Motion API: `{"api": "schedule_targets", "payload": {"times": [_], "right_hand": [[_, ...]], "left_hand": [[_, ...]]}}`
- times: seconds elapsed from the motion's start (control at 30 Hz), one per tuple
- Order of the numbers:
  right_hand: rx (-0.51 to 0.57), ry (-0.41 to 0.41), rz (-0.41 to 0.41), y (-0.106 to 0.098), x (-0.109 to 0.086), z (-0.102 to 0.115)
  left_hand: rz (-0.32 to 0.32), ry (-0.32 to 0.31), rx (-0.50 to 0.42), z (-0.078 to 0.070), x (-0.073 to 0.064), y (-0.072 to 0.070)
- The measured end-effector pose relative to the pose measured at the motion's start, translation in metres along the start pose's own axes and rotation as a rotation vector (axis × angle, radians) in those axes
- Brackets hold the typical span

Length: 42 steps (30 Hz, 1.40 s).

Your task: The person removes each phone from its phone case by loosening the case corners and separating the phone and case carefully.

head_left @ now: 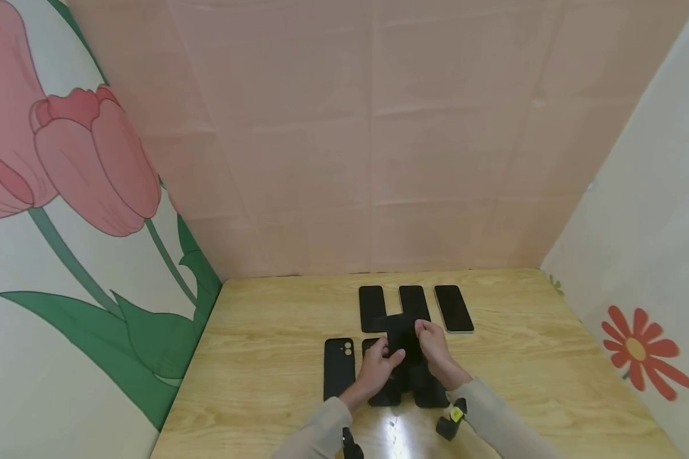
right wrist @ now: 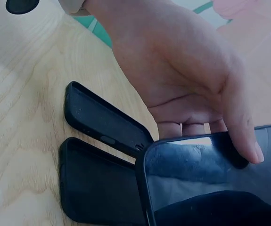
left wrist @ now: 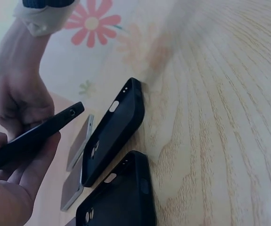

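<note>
Both hands hold a phone in a black case point(head_left: 403, 338) above the middle of the table. My left hand point(head_left: 376, 366) grips its near left part, thumb pressed on the glossy screen point(right wrist: 206, 183) in the right wrist view. On the far right edge, my right hand point(head_left: 434, 350) pinches it between thumb and fingers. The case's rim point(left wrist: 36, 136) shows side-on in the left wrist view. Below lie two black cases point(left wrist: 114, 127) point(left wrist: 119, 200), hollow side up, partly hidden by the hands in the head view.
Behind the hands lie a phone point(head_left: 372, 309), a second phone point(head_left: 414, 301) and a silver-edged phone point(head_left: 453, 309) in a row. Left of the hands, a black case point(head_left: 339, 366) shows its camera holes. A pink-covered wall point(head_left: 373, 159) borders the wooden table point(head_left: 264, 370).
</note>
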State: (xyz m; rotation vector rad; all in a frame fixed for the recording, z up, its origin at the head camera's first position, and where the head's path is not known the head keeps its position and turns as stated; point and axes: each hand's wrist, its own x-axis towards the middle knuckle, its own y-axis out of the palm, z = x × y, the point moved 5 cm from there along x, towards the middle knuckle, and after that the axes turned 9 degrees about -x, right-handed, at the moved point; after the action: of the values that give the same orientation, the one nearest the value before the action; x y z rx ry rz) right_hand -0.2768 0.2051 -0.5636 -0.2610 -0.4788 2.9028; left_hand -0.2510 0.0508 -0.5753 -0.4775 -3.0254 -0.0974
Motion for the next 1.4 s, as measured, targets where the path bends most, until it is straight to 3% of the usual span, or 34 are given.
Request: {"api": "schedule_targets", "payload": {"times": [0.17,0.33,0.47,0.67,0.97,1.07,1.33,1.4], "right_hand": [[-0.046,-0.026,0.11,-0.001,0.002,0.001],[-0.101,-0.155,0.264,-0.006,0.004,0.004],[-0.041,-0.287,0.409,-0.011,0.004,0.009],[0.063,-0.379,0.543,-0.011,0.001,0.017],[0.108,-0.436,0.589,-0.007,-0.003,0.025],[0.075,-0.433,0.556,-0.006,-0.005,0.026],[0.021,-0.462,0.455,-0.003,-0.009,0.027],[0.018,-0.476,0.441,-0.002,-0.01,0.029]], "left_hand": [[-0.023,0.011,-0.006,-0.003,0.002,-0.007],[-0.038,-0.022,0.033,-0.007,0.005,-0.016],[-0.055,-0.038,0.059,-0.009,0.009,-0.024],[-0.049,-0.009,0.046,-0.013,0.013,-0.029],[-0.1,0.042,0.105,-0.016,0.015,-0.031],[-0.088,0.061,0.11,-0.022,0.012,-0.032],[-0.035,0.039,0.045,-0.015,0.011,-0.03],[-0.047,0.04,0.044,-0.016,0.011,-0.029]]}}
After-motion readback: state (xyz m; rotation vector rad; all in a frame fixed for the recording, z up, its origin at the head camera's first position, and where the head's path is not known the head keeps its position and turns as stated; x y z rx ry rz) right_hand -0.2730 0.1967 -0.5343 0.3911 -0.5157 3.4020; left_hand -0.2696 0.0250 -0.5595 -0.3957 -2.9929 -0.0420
